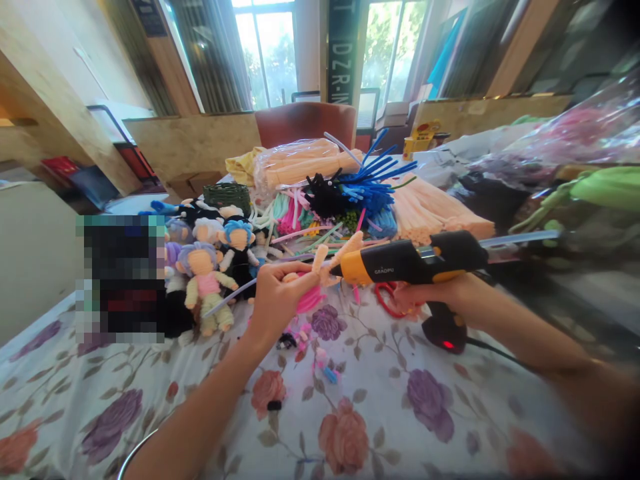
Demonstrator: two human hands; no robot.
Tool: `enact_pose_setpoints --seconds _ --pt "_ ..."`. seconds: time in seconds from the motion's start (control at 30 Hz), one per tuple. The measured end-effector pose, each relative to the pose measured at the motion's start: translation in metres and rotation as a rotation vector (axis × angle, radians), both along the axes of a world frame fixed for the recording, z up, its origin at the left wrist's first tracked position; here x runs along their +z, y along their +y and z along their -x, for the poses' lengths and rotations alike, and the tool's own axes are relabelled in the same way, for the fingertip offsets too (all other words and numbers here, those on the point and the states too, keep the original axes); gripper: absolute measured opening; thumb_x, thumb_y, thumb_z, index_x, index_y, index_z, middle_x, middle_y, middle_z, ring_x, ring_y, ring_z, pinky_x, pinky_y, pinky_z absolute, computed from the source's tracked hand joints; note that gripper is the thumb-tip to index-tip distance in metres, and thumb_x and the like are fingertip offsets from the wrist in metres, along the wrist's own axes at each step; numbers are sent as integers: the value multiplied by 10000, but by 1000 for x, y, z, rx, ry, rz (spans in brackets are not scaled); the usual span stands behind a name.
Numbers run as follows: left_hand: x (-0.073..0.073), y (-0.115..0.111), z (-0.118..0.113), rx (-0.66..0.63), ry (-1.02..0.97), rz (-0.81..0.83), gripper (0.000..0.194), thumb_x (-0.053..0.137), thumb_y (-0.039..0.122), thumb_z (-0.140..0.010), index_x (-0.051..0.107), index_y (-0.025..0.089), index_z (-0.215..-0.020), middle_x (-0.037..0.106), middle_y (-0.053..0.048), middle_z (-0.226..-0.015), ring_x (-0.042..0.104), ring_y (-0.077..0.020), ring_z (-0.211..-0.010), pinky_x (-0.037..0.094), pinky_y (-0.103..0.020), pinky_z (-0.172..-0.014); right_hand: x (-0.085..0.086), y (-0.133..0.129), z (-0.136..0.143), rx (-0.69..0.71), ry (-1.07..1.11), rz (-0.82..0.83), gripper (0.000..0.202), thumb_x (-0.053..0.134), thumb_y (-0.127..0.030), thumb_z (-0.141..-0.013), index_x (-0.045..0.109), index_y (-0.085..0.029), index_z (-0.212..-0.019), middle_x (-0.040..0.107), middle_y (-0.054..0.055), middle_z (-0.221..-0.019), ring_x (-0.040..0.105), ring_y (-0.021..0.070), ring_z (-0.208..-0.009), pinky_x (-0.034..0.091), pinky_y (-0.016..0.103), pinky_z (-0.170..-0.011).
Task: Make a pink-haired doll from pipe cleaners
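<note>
My left hand is closed round a small doll with a bright pink body and peach limbs pointing up and to the right. In my right hand is a black and yellow glue gun, its yellow nozzle end pointing left and meeting the doll's peach part. A clear glue stick sticks out of the gun's back. Red-handled scissors lie beside my right hand, partly covered by it. Several finished dolls with blue and purple hair sit left of my left hand.
Behind my hands are bundles of peach pipe cleaners, blue ones and a green basket. Small scraps lie on the flowered tablecloth. A cable runs from the glue gun's base to the right, near plastic-wrapped goods.
</note>
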State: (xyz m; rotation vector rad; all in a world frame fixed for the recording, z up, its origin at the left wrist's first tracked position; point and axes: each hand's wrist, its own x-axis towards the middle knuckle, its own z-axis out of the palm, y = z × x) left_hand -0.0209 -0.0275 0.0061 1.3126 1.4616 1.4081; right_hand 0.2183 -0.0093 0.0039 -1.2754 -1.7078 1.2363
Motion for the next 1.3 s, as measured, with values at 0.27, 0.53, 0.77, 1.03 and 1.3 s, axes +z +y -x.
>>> enact_pose_setpoints --seconds 0.27,0.53,0.77,1.03,1.3 --pt "1 0 -1 5 -16 20 103 695 246 -523 718 150 -554 502 30 -446 392 -82 -469 292 -207 -439 3 0 1 7 -1 103 199 685 -308 -621 569 -192 -508 560 -12 -528 514 139 -512 412 272 -508" --pt "0 -1 -2 13 6 24 144 691 268 -527 716 135 -577 504 25 -451 405 -89 -480 310 -211 -452 7 -3 3 66 -50 106 225 627 -301 -641 540 -180 -472 533 -11 -502 474 113 -482 337 255 -478" --pt "-3 1 -2 2 38 8 139 672 265 -551 717 138 -582 523 21 -478 399 -83 -487 316 -212 -460 3 0 2 31 -78 75 200 637 -291 -635 552 -191 -484 563 0 -537 501 136 -520 351 277 -507" --pt "-4 1 0 -8 43 4 145 673 278 -563 721 144 -593 508 23 -465 399 -83 -484 312 -214 -464 0 2 0 28 -89 55 176 634 -282 -644 566 -191 -510 571 3 -559 508 147 -538 357 287 -518" --pt "-6 1 0 7 34 27 145 670 283 -564 707 144 -579 428 41 -420 366 -73 -441 281 -216 -447 6 -2 3 39 -69 67 185 618 -261 -648 545 -163 -509 563 -2 -557 505 135 -557 357 278 -551"
